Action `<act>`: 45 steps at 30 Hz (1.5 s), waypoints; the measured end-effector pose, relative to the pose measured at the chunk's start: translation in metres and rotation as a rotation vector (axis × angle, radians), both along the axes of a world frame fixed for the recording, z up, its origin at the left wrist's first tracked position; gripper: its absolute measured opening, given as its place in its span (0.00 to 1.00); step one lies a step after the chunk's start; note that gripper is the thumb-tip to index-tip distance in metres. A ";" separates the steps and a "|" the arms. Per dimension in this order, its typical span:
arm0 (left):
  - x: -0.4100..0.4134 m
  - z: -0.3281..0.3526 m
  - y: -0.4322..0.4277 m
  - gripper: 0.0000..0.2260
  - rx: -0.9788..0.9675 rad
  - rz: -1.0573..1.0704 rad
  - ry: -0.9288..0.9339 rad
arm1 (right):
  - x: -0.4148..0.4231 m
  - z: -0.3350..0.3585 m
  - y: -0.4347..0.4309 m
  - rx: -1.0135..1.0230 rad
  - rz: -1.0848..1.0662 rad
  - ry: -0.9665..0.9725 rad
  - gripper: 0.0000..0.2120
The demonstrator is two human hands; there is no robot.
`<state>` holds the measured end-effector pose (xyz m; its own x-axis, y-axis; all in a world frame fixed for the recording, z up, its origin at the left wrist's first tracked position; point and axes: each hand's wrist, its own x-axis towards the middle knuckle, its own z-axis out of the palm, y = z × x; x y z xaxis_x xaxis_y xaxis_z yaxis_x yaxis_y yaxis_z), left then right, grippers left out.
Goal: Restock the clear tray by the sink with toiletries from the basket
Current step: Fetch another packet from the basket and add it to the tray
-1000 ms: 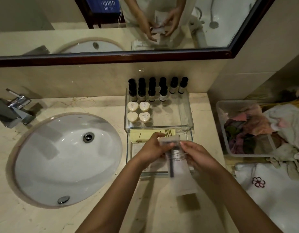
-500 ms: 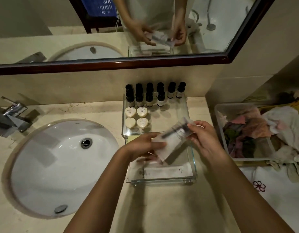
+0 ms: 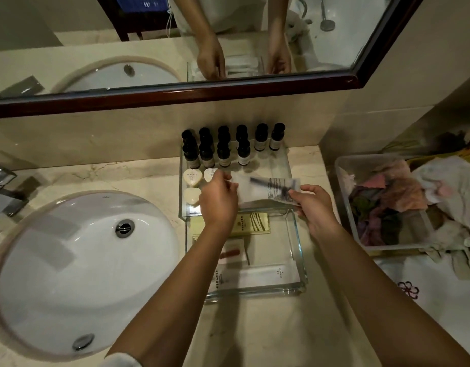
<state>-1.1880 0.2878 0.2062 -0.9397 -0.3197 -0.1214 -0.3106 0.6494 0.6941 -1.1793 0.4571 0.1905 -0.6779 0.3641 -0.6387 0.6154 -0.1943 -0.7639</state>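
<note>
Your left hand (image 3: 219,198) and right hand (image 3: 312,205) pinch opposite ends of the packet (image 3: 265,190), fingers (image 3: 297,193) clamped on it, stretched level over the rear clear tray (image 3: 288,165) near the bottles (image 3: 224,151).

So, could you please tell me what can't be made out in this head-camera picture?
- Head view: print on the translucent sachet held by left hand and right hand: motion-blurred.
- Fourth heart-shaped white soap: hidden by the left hand; three soaps show.
- Chrome tap: cut off by the left edge.
- Labels on the small dark bottles: too small.
</note>
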 end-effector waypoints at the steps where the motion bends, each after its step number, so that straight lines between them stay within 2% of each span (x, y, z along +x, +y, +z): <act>1: -0.005 -0.001 0.001 0.08 -0.073 -0.024 -0.004 | -0.005 -0.003 0.000 0.021 0.013 -0.005 0.12; 7: -0.023 -0.006 0.004 0.08 -0.460 -0.174 -0.078 | -0.024 -0.011 -0.002 0.145 0.067 0.015 0.12; 12: -0.021 -0.009 0.006 0.17 -0.645 -0.341 -0.120 | -0.027 -0.014 -0.002 0.289 0.156 0.061 0.12; 18: -0.022 -0.009 0.010 0.18 -0.682 -0.405 -0.233 | -0.026 -0.016 -0.001 0.454 0.263 0.102 0.14; 21: -0.018 -0.005 0.012 0.18 -0.664 -0.395 -0.179 | -0.021 -0.016 0.000 0.719 0.344 0.127 0.17; 23: -0.015 -0.006 0.016 0.18 -0.645 -0.473 -0.088 | -0.012 -0.014 -0.003 0.928 0.420 0.254 0.17; 25: -0.010 -0.011 0.023 0.20 -0.625 -0.615 -0.036 | -0.003 -0.018 -0.009 1.061 0.581 0.363 0.18; 27: -0.003 -0.020 0.029 0.24 -0.636 -0.727 -0.087 | 0.004 -0.025 -0.016 1.129 0.817 0.317 0.22; 29: 0.002 -0.029 0.030 0.26 -0.667 -0.766 -0.177 | 0.007 -0.032 -0.019 1.164 0.970 0.235 0.24; 35: 0.004 -0.031 0.028 0.27 -0.708 -0.778 -0.205 | 0.008 -0.030 -0.016 1.150 1.015 0.239 0.23; 42: 0.035 -0.010 0.011 0.31 -0.663 -0.625 -0.129 | 0.022 -0.003 0.006 1.010 0.738 0.360 0.20; 45: 0.064 -0.009 -0.005 0.32 -0.618 -0.521 -0.095 | 0.029 0.006 0.016 1.012 0.715 0.403 0.17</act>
<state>-1.1243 0.2823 0.1977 -0.9809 0.1201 -0.1527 0.0974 0.9841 0.1486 -1.1501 0.4726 0.1970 -0.9991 0.0420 -0.0026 0.0370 0.8461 -0.5318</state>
